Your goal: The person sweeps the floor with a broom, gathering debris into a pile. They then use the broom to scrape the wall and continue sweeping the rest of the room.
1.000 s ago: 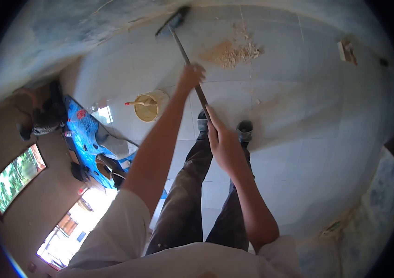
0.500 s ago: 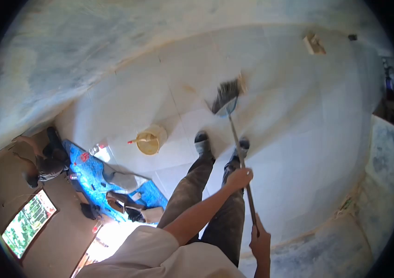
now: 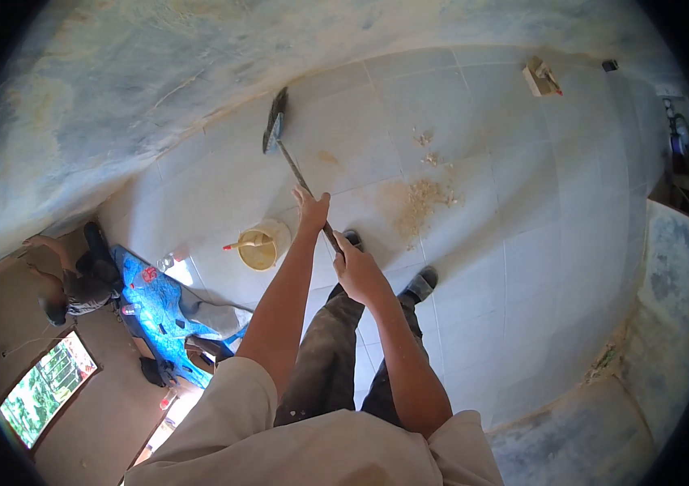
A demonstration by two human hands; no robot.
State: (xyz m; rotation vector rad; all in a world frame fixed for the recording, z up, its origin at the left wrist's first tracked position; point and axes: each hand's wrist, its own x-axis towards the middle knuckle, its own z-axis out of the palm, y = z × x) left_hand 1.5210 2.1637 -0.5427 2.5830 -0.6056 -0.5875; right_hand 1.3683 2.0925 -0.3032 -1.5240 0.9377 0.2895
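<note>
Both my hands are closed round the long handle of a broom [image 3: 296,167]. My left hand [image 3: 313,211] grips it farther down the shaft, and my right hand [image 3: 358,270] holds close to its upper end. The dark bristles and pale blue base of the broom head are up at the left, close to the foot of the wall. On the tiled floor [image 3: 522,267] to the right of the broom, a loose heap of brownish debris [image 3: 425,202] lies spread out, with smaller bits beyond it. My shoes stand just below the heap.
A bucket [image 3: 267,245] with a red-tipped tool across it stands left of my feet. A blue sheet [image 3: 154,301] with several items lies further left, near another person [image 3: 85,283]. A small box [image 3: 540,77] sits at the far right by the wall [image 3: 142,89].
The broom has swung left from in front of my feet to near the wall, both hands moving left and up with it. The debris heap now shows on the floor.
</note>
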